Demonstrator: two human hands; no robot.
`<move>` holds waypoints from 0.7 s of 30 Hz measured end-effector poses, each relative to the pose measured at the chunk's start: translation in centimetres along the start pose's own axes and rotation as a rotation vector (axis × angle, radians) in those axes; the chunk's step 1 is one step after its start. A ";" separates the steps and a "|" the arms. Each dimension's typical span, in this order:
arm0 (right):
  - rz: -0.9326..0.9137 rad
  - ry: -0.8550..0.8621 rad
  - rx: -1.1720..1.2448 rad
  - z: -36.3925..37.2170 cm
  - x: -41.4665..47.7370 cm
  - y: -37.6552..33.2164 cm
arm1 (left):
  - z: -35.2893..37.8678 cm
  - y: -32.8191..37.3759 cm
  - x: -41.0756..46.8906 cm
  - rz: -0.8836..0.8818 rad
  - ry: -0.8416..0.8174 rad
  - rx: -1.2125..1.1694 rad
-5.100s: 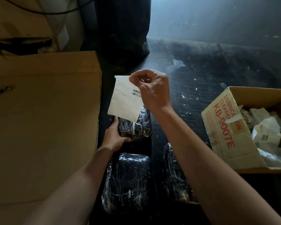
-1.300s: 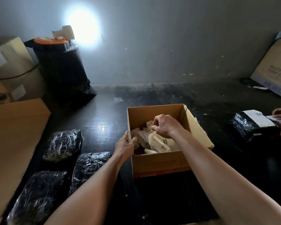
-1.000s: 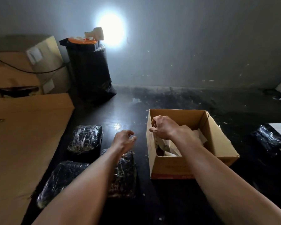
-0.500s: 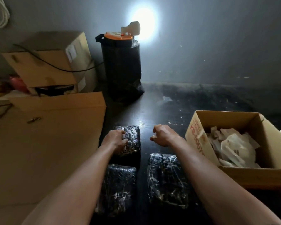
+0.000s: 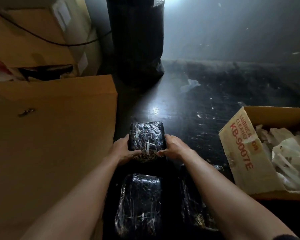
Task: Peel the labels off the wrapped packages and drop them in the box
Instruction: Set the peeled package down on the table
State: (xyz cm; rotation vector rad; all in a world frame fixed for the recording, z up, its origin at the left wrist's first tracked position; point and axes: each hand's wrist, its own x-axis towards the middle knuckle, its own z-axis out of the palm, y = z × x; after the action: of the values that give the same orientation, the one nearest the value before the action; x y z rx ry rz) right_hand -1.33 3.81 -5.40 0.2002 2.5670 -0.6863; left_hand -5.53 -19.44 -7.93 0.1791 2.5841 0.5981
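A black package wrapped in clear film (image 5: 146, 139) lies on the dark floor ahead of me. My left hand (image 5: 124, 150) grips its left side and my right hand (image 5: 173, 148) grips its right side. No label shows on its top. Nearer to me lie a second wrapped package (image 5: 139, 203) and a third (image 5: 194, 205), the third partly hidden under my right forearm. At the right stands the open cardboard box (image 5: 241, 144) printed KB-9007E, with crumpled white labels (image 5: 287, 149) inside.
A large flat sheet of cardboard (image 5: 50, 135) covers the floor on the left. Stacked cardboard boxes (image 5: 42, 37) stand at the back left, a tall black-wrapped bundle (image 5: 137, 40) at the back centre. A paper scrap (image 5: 190, 84) lies on the floor near the wall.
My right hand left the box after dropping the label there. Both hands moved to the far package and closed on its two sides. My view swung left and down.
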 end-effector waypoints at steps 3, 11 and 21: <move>0.023 -0.053 0.054 0.6 1.3 0.3 | 0.6 -0.4 0.8 -0.032 -0.070 -0.138; 0.113 -0.138 0.243 1.3 2.8 1.5 | 2.7 -0.4 2.1 -0.082 -0.070 -0.296; 0.099 -0.055 0.314 1.0 0.1 0.1 | 1.7 -0.9 0.5 -0.021 -0.019 -0.409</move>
State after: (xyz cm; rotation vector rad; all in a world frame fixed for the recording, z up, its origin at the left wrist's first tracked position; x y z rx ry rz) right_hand -0.98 3.39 -6.25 0.4012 2.3682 -1.0387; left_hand -5.21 -19.49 -9.89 0.0204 2.3805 1.0907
